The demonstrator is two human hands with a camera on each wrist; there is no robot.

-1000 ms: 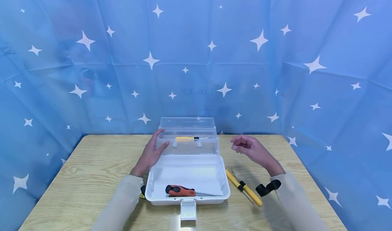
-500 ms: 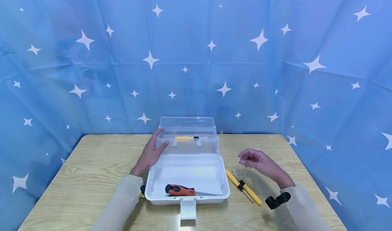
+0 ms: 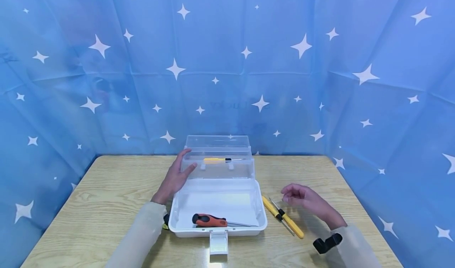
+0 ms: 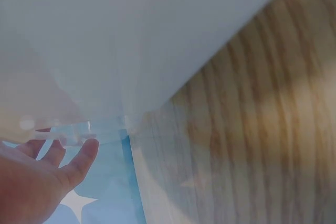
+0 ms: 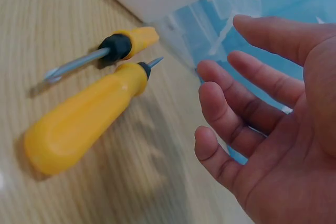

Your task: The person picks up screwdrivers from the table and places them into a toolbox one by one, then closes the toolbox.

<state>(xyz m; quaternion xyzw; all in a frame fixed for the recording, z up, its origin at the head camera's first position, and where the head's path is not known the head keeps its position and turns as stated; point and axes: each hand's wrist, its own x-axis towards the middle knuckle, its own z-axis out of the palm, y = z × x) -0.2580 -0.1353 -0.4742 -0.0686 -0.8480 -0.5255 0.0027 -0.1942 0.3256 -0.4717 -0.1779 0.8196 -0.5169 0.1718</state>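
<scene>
A white toolbox [image 3: 217, 204] stands with its clear lid [image 3: 220, 141] folded back. My left hand [image 3: 175, 179] holds the left edge of the lid section, thumb in front and fingers behind; the left wrist view shows this hand [image 4: 58, 177] at the plastic edge. Inside the base, along the front wall, lies a red-and-black screwdriver [image 3: 210, 220]. A small yellow-handled screwdriver [image 3: 215, 160] rests in the upper clear part. My right hand [image 3: 307, 200] hovers with loosely bent fingers, holding nothing, near two yellow-handled screwdrivers [image 5: 86, 119] crossed on the table right of the box.
A wooden table [image 3: 117, 197] carries everything. The box's white latch [image 3: 218, 243] hangs down in front. Blue star-print cloth [image 3: 220, 62] closes off the back and sides. A small black-and-yellow thing [image 3: 165, 222] shows partly beside the box, behind my left wrist.
My right hand has moved toward me, down and slightly right, away from the lid. The left hand, the box and the screwdrivers stay where they were.
</scene>
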